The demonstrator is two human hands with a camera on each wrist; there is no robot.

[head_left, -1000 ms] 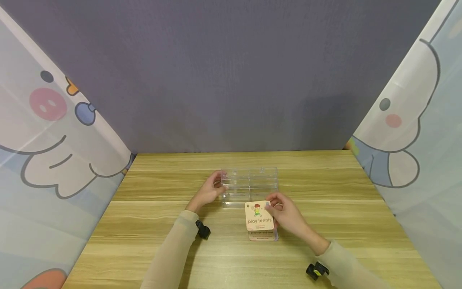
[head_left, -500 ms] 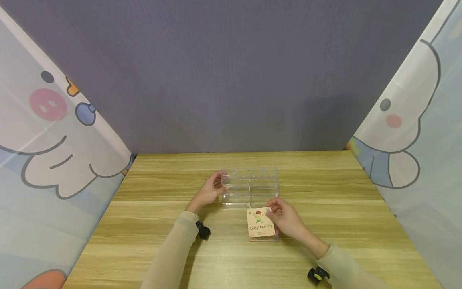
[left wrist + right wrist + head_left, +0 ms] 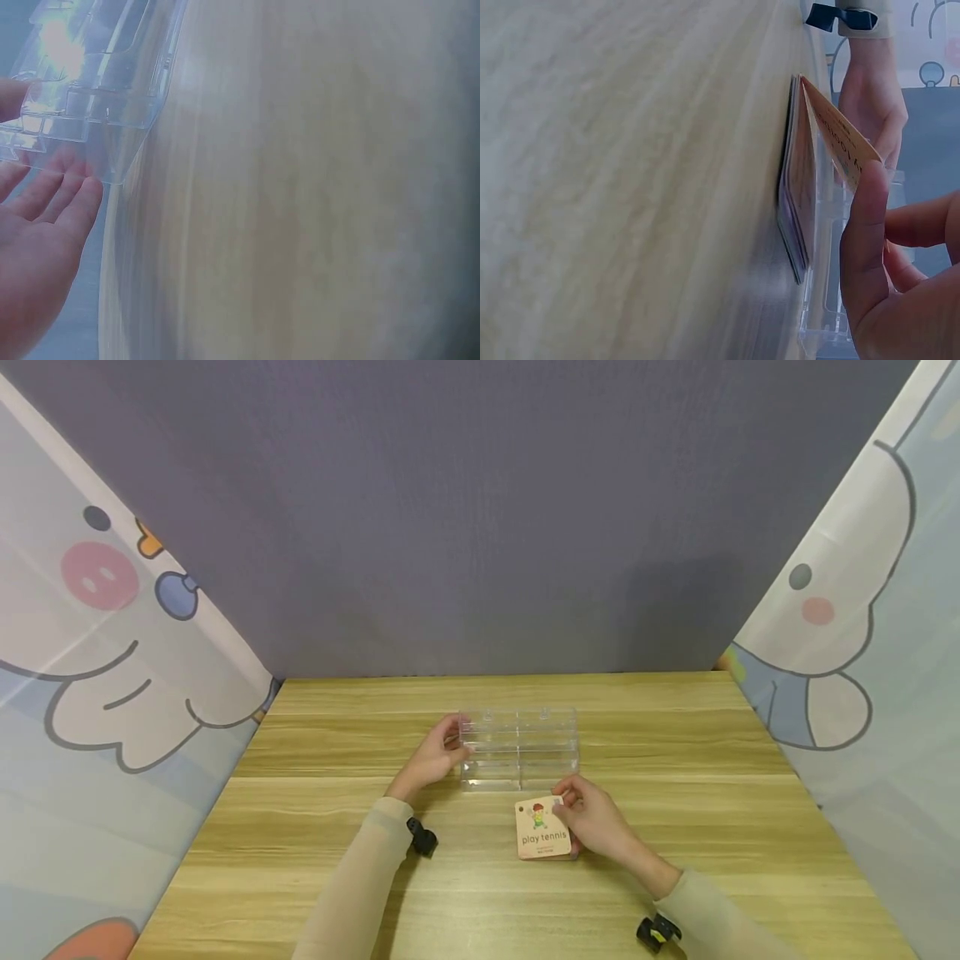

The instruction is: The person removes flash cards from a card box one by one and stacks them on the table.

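My left hand (image 3: 429, 760) grips the left side of a clear plastic rack (image 3: 519, 750) with tiered, divided compartments. In the left wrist view, my thumb lies on one side of the rack (image 3: 94, 101) and my fingers on the other. My right hand (image 3: 600, 820) pinches the upper right corner of a cream flash card (image 3: 543, 828) that reads "play tennis" under a picture of a child. A small stack of cards (image 3: 801, 195) lies on the table under it. The right wrist view shows the held card (image 3: 838, 135) tilted, its lower edge at the stack.
The rack stands on a wood-grain table (image 3: 337, 735), just behind the cards. A dark grey partition (image 3: 480, 527) rises at the table's back edge. Cartoon-print curtains (image 3: 150, 693) hang at the left and right sides.
My right hand has brought the "play tennis" card down and toward me, so it now covers nearly all of the stack. My left hand and the rack have stayed put.
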